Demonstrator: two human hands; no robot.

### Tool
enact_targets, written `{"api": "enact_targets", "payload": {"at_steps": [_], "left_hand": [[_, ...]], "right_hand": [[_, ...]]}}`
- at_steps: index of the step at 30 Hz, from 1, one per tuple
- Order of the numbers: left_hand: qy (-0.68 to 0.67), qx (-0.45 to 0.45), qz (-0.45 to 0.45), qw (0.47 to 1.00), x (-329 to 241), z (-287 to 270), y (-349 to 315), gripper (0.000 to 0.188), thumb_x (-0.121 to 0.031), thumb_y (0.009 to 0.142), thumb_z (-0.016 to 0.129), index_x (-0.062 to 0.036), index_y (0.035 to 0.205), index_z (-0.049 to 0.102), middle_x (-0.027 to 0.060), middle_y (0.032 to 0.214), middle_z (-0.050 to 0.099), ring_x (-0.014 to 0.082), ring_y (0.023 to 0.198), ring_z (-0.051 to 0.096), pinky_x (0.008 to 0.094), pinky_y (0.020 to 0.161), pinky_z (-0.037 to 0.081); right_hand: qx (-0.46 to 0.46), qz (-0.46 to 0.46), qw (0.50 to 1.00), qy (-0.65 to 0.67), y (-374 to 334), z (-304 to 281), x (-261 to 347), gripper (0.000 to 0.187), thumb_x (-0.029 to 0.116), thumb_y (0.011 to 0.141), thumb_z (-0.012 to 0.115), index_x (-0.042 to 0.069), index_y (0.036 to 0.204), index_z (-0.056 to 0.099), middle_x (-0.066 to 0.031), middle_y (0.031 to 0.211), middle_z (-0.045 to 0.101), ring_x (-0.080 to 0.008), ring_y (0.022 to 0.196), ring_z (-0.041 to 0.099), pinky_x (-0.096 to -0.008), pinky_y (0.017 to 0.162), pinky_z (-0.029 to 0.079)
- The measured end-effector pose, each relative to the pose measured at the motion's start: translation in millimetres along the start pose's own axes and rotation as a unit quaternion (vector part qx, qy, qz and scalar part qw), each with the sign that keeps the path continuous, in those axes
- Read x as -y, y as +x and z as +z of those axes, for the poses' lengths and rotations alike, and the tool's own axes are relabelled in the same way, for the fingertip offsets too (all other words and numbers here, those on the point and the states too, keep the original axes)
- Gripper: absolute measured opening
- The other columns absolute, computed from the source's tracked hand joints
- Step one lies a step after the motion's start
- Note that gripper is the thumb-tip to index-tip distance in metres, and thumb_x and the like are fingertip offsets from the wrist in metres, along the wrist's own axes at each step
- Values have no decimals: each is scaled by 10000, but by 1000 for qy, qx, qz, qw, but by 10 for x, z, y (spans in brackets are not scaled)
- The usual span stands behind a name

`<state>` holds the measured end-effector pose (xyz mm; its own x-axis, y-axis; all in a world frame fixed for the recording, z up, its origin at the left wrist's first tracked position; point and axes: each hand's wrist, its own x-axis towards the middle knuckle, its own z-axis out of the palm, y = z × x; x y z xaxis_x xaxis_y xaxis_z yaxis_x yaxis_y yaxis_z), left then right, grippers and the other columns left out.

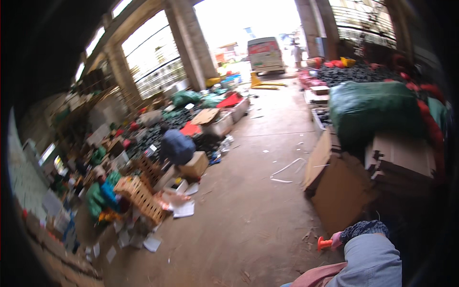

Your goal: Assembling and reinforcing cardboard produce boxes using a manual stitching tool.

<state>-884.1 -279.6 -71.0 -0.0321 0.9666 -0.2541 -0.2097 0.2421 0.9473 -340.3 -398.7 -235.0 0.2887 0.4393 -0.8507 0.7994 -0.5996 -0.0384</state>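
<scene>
At the lower right, my right hand (337,239) wears a pink glove, with a dark patterned cuff above it. Its fingers are closed around a bright orange object (324,243) shaped like a short spool or handle with a flared end; its exact kind is too small to tell. The grey-blue sleeve (368,263) enters from the lower edge beside a pinkish cloth (319,276). A large brown cardboard box (342,196) stands tilted just beyond this hand. My left hand is outside the picture.
A big green sack (375,112) rests above flattened cartons (406,155) on the right. To the left, a person (178,147) in blue bends among dark heaps, near an orange crate (141,198) and loose papers (183,209). A van (266,55) and yellow pallet jack (265,83) stand far ahead.
</scene>
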Motion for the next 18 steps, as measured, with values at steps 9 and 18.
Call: {"api": "enact_targets", "payload": {"at_steps": [9,18], "left_hand": [[69,233,-39,969,-327,1669,-855,845,-491,825,661,-14,1420,298,174,1332,499,317,1195,502,389,1039,355],[77,442,-55,892,-470,2100,-1925,918,-536,815,656,-2,1443,252,185,1344,491,328,1219,493,379,1078,319]], "right_hand": [[-82,60,975,200,-1428,570,-1706,335,289,652,686,114,937,702,-110,837,691,-253,814,677,-367,695,539],[-87,125,951,270,-2095,1116,-2604,352,269,644,687,73,935,703,-132,884,695,-274,847,677,-369,738,545]]}}
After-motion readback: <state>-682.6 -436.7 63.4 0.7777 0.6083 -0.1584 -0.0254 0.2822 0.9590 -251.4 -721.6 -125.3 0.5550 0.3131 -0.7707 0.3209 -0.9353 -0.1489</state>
